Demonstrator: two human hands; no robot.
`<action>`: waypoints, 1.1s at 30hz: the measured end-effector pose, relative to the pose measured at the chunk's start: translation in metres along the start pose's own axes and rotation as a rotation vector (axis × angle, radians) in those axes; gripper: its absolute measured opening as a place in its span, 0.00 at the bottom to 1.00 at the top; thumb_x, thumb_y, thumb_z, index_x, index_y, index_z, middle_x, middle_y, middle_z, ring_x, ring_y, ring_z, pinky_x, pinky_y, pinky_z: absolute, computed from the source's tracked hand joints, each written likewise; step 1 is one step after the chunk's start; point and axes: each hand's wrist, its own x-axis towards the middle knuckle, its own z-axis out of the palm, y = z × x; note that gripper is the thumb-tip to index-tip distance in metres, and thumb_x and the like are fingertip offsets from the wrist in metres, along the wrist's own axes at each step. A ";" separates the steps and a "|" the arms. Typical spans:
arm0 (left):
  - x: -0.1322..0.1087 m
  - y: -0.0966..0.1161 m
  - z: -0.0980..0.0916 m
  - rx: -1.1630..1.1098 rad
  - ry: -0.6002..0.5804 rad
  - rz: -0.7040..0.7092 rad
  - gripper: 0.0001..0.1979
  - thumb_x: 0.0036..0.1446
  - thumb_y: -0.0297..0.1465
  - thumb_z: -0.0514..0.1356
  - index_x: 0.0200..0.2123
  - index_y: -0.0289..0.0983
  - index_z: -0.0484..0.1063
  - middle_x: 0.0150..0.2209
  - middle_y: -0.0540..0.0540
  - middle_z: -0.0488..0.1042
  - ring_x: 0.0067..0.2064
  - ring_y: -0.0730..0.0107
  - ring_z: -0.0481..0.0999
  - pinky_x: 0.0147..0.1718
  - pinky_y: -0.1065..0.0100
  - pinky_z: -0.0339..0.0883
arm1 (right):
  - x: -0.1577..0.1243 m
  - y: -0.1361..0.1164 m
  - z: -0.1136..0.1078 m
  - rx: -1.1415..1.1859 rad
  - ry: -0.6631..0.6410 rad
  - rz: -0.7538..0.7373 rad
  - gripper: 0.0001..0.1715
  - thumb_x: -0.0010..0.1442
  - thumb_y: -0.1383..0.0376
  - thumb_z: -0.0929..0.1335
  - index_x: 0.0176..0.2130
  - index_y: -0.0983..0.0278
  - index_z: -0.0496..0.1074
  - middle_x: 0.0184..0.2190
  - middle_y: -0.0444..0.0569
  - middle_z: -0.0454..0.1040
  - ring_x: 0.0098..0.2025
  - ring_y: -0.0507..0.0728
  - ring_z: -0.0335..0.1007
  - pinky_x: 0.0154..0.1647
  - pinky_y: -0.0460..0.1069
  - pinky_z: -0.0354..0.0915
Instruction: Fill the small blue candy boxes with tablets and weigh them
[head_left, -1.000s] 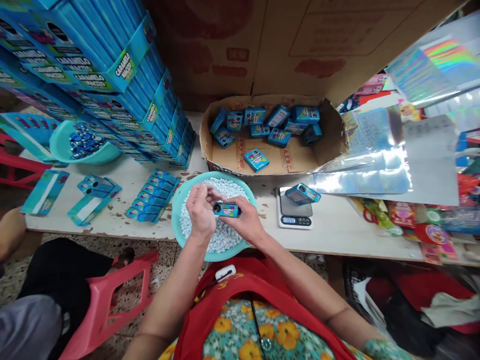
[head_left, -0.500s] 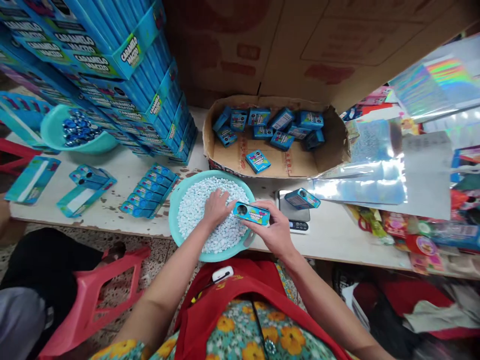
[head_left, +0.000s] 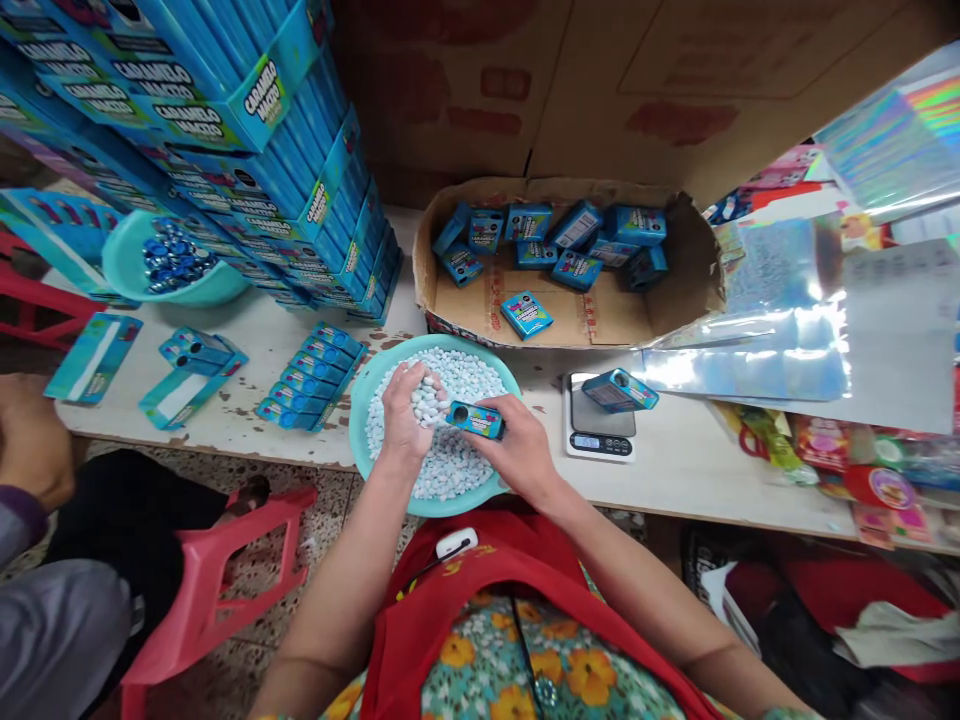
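Observation:
Over a turquoise basin (head_left: 361,420) full of small white candies (head_left: 457,470), my left hand (head_left: 405,415) is cupped round a heap of the candies. My right hand (head_left: 521,445) grips a small blue box (head_left: 475,420) lying on its side, its dark round opening turned toward the candies in my left hand. Right of the basin, another blue box (head_left: 619,390) rests tilted on a digital scale (head_left: 604,447) with a lit display. Behind the basin, a low cardboard tray (head_left: 562,325) holds several blue boxes.
Stacked blue display boxes (head_left: 300,200) rise at the back left. Near them are a bowl of shiny blue candies (head_left: 176,265) and a row of small boxes (head_left: 311,378). Another person's hand (head_left: 34,440) is at the left edge. Plastic sheets (head_left: 780,350) lie right.
My left hand has risen from the candies and turned over, now with a heap in it. The box in my right hand has moved slightly down and left. The view has shifted a little.

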 end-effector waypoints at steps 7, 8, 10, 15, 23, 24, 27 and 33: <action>-0.005 0.001 0.013 -0.038 0.047 0.227 0.12 0.49 0.35 0.63 0.31 0.37 0.62 0.27 0.52 0.70 0.26 0.72 0.74 0.27 0.70 0.68 | 0.010 -0.010 0.014 -0.097 -0.034 -0.041 0.18 0.52 0.60 0.73 0.42 0.60 0.72 0.39 0.49 0.75 0.43 0.61 0.71 0.44 0.54 0.65; -0.003 0.001 0.013 -0.031 0.057 0.251 0.12 0.50 0.35 0.63 0.31 0.37 0.62 0.26 0.53 0.70 0.25 0.73 0.73 0.27 0.70 0.68 | 0.011 -0.010 0.014 -0.093 -0.035 -0.045 0.18 0.52 0.60 0.74 0.42 0.60 0.72 0.39 0.49 0.75 0.43 0.61 0.71 0.44 0.54 0.65; 0.001 0.000 0.014 -0.008 0.071 0.272 0.12 0.50 0.35 0.63 0.31 0.37 0.63 0.25 0.53 0.69 0.23 0.75 0.72 0.26 0.70 0.68 | 0.013 -0.010 0.013 -0.078 -0.037 -0.044 0.18 0.51 0.59 0.74 0.42 0.60 0.72 0.39 0.49 0.75 0.43 0.61 0.71 0.44 0.54 0.65; 0.005 0.000 0.019 0.010 0.110 0.257 0.15 0.51 0.38 0.63 0.24 0.36 0.63 0.24 0.53 0.67 0.22 0.75 0.70 0.23 0.71 0.66 | 0.016 -0.007 0.010 -0.024 -0.028 -0.050 0.18 0.50 0.59 0.74 0.42 0.60 0.72 0.38 0.48 0.75 0.43 0.60 0.71 0.44 0.54 0.65; 0.005 -0.001 0.027 0.054 0.159 0.261 0.15 0.51 0.40 0.63 0.26 0.36 0.65 0.21 0.53 0.68 0.23 0.74 0.71 0.23 0.71 0.65 | 0.021 -0.004 0.008 -0.002 -0.030 -0.063 0.19 0.50 0.60 0.74 0.42 0.60 0.72 0.39 0.48 0.75 0.44 0.60 0.71 0.45 0.54 0.65; 0.006 -0.001 0.027 0.051 0.159 0.265 0.15 0.51 0.40 0.63 0.25 0.36 0.64 0.20 0.53 0.66 0.23 0.74 0.71 0.24 0.71 0.66 | 0.021 -0.004 0.008 -0.001 -0.033 -0.061 0.19 0.50 0.60 0.74 0.42 0.60 0.72 0.39 0.48 0.75 0.44 0.60 0.71 0.45 0.54 0.65; 0.005 -0.002 0.028 0.057 0.151 0.276 0.16 0.52 0.41 0.63 0.24 0.36 0.63 0.19 0.54 0.65 0.22 0.75 0.68 0.26 0.71 0.66 | 0.022 -0.004 0.007 0.002 -0.036 -0.057 0.19 0.50 0.60 0.74 0.42 0.61 0.72 0.38 0.48 0.75 0.43 0.60 0.71 0.44 0.54 0.65; 0.003 0.000 0.028 0.121 0.134 0.322 0.15 0.54 0.40 0.62 0.24 0.37 0.63 0.19 0.54 0.64 0.22 0.76 0.67 0.26 0.71 0.64 | 0.022 -0.005 0.007 0.009 -0.040 -0.042 0.18 0.50 0.61 0.74 0.42 0.60 0.72 0.38 0.47 0.75 0.43 0.59 0.71 0.44 0.53 0.65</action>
